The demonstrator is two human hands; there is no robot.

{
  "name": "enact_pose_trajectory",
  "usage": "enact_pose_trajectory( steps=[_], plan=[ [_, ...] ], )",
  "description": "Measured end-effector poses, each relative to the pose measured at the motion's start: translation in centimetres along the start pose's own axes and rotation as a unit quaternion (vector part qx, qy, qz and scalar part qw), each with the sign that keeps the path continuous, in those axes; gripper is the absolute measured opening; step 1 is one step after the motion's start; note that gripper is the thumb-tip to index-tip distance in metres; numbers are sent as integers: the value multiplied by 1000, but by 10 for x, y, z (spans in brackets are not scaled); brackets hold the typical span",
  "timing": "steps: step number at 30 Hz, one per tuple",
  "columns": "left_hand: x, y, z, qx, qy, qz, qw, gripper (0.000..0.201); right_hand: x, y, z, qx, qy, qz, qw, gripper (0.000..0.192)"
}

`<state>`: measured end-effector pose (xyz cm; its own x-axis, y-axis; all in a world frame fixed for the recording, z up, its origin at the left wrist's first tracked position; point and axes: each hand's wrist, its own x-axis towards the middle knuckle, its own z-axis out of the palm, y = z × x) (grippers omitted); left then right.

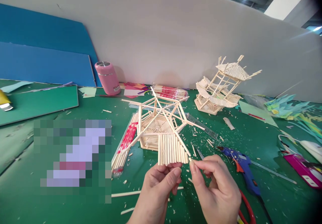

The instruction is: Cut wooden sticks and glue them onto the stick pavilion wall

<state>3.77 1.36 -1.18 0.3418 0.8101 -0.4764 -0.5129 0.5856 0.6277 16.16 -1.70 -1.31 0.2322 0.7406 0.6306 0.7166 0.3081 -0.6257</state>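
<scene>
A pavilion model of thin wooden sticks (156, 123) stands on the green table, with long sticks reaching out from its roof frame. A panel of short parallel sticks (172, 149) fills one roof section facing me. My left hand (163, 183) has its fingers curled against the panel's lower edge, partly hidden beneath it. Between thumb and forefinger, my right hand (216, 183) pinches a short stick piece (190, 159) at the panel's right corner. Red-handled scissors (248, 207) lie partly hidden behind my right hand.
A blue glue gun (243, 163) lies right, beside a magenta device (302, 170). Behind stand a second stick pavilion (221, 86) and a pink flask (108, 78). Bagged sticks (128, 140) lie left of the model. Stick scraps litter the table; a blurred patch (72, 160) covers its left part.
</scene>
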Motion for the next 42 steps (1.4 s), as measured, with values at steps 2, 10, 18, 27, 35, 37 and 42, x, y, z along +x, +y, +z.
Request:
enact_pose_trajectory(
  steps=[2,10,18,27,35,37,42],
  plan=[
    [0,0,0,0,0,-4,1000,15,0,0,1,3,-1,2,1000,12],
    [-1,0,-1,7,-12,-5,1000,16,-1,1,1,2,-11,-11,1000,16],
    [0,-1,-2,1,-13,-9,1000,16,-1,2,0,-6,-17,-20,1000,18],
    [-1,2,2,-8,-11,-1,1000,16,2,3,-2,-1,-26,-32,999,17],
    [2,1,2,-1,-29,4,1000,12,5,1,-1,4,-32,-2,999,11],
    [2,1,2,0,-29,4,1000,13,4,2,-1,13,-36,1,999,10],
    [1,1,2,5,-28,5,1000,13,2,5,-3,33,-46,10,998,14]
  ],
)
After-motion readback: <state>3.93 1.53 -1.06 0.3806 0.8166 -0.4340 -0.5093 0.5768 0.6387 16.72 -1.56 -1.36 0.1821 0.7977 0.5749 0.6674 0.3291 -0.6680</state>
